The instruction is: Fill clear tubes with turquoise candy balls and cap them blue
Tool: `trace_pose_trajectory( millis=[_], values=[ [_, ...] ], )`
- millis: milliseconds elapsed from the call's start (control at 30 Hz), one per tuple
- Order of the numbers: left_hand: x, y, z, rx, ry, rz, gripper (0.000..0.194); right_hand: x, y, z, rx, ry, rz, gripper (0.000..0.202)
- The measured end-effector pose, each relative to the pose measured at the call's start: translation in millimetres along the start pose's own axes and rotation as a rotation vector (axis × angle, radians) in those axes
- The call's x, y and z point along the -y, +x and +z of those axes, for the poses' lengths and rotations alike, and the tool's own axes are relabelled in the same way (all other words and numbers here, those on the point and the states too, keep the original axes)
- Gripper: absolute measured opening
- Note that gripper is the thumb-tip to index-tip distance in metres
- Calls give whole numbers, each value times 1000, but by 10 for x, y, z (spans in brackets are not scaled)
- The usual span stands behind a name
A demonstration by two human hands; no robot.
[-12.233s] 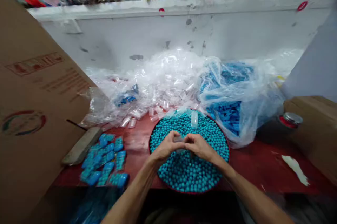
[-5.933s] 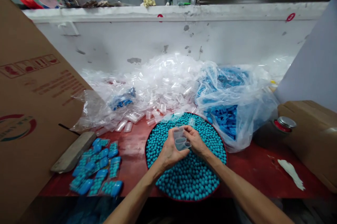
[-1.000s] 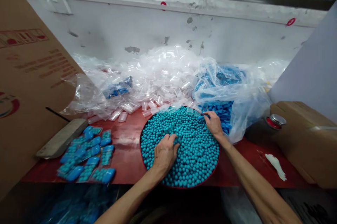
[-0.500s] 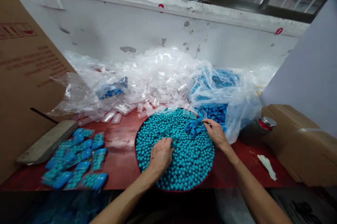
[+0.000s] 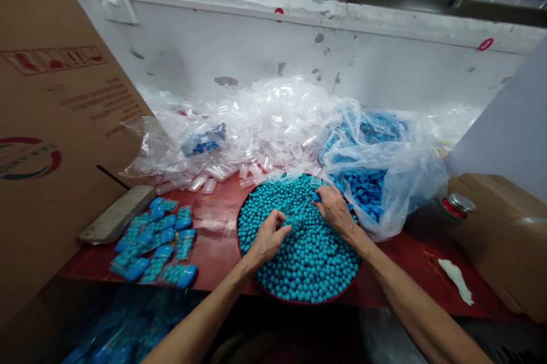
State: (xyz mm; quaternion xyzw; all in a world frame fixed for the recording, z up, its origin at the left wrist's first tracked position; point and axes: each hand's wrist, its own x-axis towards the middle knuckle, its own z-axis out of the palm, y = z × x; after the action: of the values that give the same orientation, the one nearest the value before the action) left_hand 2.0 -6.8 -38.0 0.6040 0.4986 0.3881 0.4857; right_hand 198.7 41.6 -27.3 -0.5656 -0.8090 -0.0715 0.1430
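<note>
A round red tray [image 5: 240, 238] full of teal beads [image 5: 316, 273] sits on the red table. Over its left half, my left hand [image 5: 270, 234] pinches a clear plastic pouch [image 5: 293, 217] with teal beads in it. My right hand [image 5: 333, 209] is at the tray's upper right, its fingers closed on a small blue cap [image 5: 317, 197]. Behind it an open plastic bag [image 5: 410, 182] holds many blue caps [image 5: 365, 190]. Filled pouches with blue caps [image 5: 164, 238] lie at the left of the table.
Clear empty pouches [image 5: 273, 125] are heaped along the wall. A grey block [image 5: 117, 216] and a large carton [image 5: 55, 125] stand left. At right are a dark flask [image 5: 440, 219], a brown box [image 5: 504, 238] and a white scrap [image 5: 456, 279].
My left hand has lifted from the beads, with the pouch now showing at its fingertips. My right hand has moved left, away from the loose blue caps. The camera view has shifted left.
</note>
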Motion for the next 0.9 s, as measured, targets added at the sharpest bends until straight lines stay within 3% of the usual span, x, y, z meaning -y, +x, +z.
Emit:
trace_pose_trajectory(
  millis=[267,433,600,767,900],
  values=[
    [-89,21,-7,32,-149,-169,32,282,-23,-158,121,8,-16,22],
    [-75,21,5,109,-207,-173,31,452,-152,-222,213,328,-139,41],
    [-99,-29,-102,84,-216,-136,28,327,-291,-200,303,532,-139,37],
    [-138,-62,-102,122,-239,-130,28,356,-276,-264,141,770,10,36],
    [-187,-76,-69,138,-274,-89,24,469,-267,-303,128,900,-50,32]
  ],
)
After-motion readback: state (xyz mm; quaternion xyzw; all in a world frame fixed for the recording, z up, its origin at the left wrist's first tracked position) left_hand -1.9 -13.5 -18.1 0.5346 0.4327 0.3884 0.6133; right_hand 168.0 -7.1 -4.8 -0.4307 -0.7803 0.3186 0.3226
